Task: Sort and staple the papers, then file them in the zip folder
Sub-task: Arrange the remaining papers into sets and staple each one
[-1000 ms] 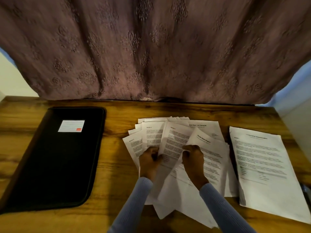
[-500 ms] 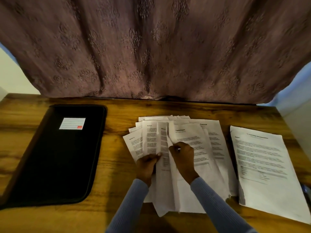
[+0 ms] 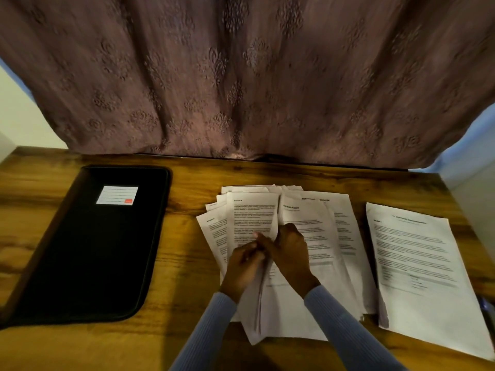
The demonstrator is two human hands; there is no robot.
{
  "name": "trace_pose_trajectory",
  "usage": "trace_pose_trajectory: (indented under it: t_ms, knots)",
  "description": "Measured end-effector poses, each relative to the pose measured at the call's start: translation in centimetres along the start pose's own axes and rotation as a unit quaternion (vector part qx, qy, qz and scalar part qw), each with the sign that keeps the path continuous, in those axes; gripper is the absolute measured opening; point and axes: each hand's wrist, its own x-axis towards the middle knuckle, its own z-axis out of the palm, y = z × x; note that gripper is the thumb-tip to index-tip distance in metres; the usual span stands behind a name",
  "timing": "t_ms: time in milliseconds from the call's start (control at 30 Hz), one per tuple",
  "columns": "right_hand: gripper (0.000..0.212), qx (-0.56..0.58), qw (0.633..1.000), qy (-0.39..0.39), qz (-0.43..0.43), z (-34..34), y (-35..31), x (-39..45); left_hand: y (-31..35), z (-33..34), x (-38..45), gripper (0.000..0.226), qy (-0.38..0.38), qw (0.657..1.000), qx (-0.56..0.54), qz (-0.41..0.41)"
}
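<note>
A fan of printed white papers [image 3: 316,236] lies spread on the wooden table [image 3: 187,263] in front of me. My left hand [image 3: 242,266] grips the lower part of the left sheets. My right hand [image 3: 290,251] pinches the edge of a sheet in the middle of the fan, right beside the left hand. A separate stack of printed papers [image 3: 417,269] lies to the right. The black zip folder [image 3: 96,245] lies shut on the left, with a white label [image 3: 117,195] on its cover. No stapler is in view.
A brown patterned curtain [image 3: 241,76] hangs behind the table's far edge. Pale walls show at both sides. A small dark object [image 3: 487,307] peeks out at the right edge beside the paper stack.
My right hand has carried a sheet leftward across the fan, toward the left hand. The two hands are now close together in the middle of the papers.
</note>
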Motion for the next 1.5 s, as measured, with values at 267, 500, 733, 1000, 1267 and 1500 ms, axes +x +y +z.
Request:
trace_pose_trajectory:
  t_ms: [267,500,733,1000,1267,1500]
  knots:
    - [0.060,-0.031,0.997,0.043,-0.057,-1.5,-1.5,0.3,0.0,-1.3,2.3,0.045,0.092,0.984,0.137,0.068]
    - [0.052,-0.001,0.999,-0.013,-0.036,-0.3,-2.3,0.7,1.3,-0.9,1.6,0.035,0.086,0.990,-0.012,0.115]
    - [0.068,-0.082,0.989,0.021,-0.122,-0.7,-2.2,0.7,-1.5,-2.5,0.7,0.038,0.212,0.969,0.033,0.122]
    - [0.078,-0.123,0.976,-0.066,-0.168,0.6,-3.3,-0.1,-0.9,-4.1,0.7,0.022,0.245,0.969,-0.030,0.018]
    - [0.049,-0.106,0.984,0.029,-0.141,-0.2,-4.5,-0.1,-1.3,-4.3,1.0,0.040,0.123,0.988,0.050,0.078]
    - [0.042,-0.139,0.977,0.003,-0.163,-0.7,-2.7,1.4,-1.5,-3.9,1.5,0.022,0.179,0.978,0.109,0.001]
